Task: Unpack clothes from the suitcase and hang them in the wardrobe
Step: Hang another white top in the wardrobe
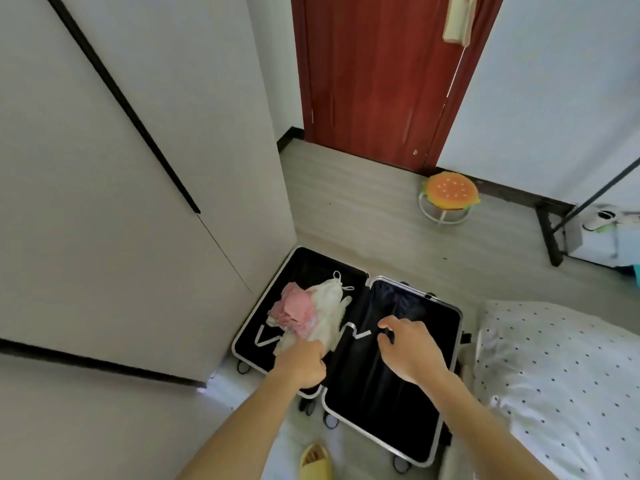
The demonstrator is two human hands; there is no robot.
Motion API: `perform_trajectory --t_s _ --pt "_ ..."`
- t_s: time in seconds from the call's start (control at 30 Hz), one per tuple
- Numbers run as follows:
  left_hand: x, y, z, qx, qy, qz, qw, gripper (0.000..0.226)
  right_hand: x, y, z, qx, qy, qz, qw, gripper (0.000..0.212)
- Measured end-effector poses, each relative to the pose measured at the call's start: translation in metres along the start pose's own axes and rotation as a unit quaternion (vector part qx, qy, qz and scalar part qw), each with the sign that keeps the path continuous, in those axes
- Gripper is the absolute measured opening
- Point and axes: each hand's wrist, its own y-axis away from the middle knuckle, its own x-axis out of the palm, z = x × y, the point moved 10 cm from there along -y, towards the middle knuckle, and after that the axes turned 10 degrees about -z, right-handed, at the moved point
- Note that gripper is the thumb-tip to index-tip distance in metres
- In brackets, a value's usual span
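A black suitcase (446, 382) with a silver rim lies open flat on the floor. Its left half holds a cream strappy garment (329, 306) with a pink garment (294, 308) bunched on top. My left hand (304, 367) is closed on the near end of the cream garment. Over the suitcase's right half, which has only a black lining, my right hand (408, 348) hovers with fingers curled and apart, holding nothing. The grey wardrobe (121, 168) with closed doors stands right beside the suitcase on the left.
A bed with a dotted white cover (561, 375) borders the suitcase on the right. A burger-shaped stool (450, 195) stands by the red door (377, 74). A black clothes rack (568, 216) is at far right. A yellow slipper (313, 462) lies near my feet.
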Motion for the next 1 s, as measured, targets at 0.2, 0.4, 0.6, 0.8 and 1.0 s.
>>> perform_trajectory --t_s 0.2,0.4,0.6,0.8,1.0 --pt "0.093 -0.09 0.044 -0.04 -0.031 0.046 0.998 0.037 0.11 -0.066 -0.055 0.019 -0.008 0.047 0.999 0.04" --pt "0.213 -0.227 0.11 -0.077 -0.063 0.041 0.994 0.042 0.274 -0.142 -0.119 -0.009 0.002 0.069 0.998 0.043" --pt "0.359 -0.377 0.192 -0.117 -0.093 0.007 0.989 0.057 0.489 -0.209 -0.168 -0.142 0.078 0.06 0.985 0.048" --pt "0.449 -0.461 0.244 -0.141 -0.118 -0.08 0.98 0.067 0.611 -0.219 -0.208 -0.196 0.06 0.009 0.979 0.046" --pt "0.468 -0.492 0.269 -0.105 -0.122 -0.089 0.983 0.034 0.649 -0.222 -0.226 -0.155 0.019 0.038 0.987 0.046"
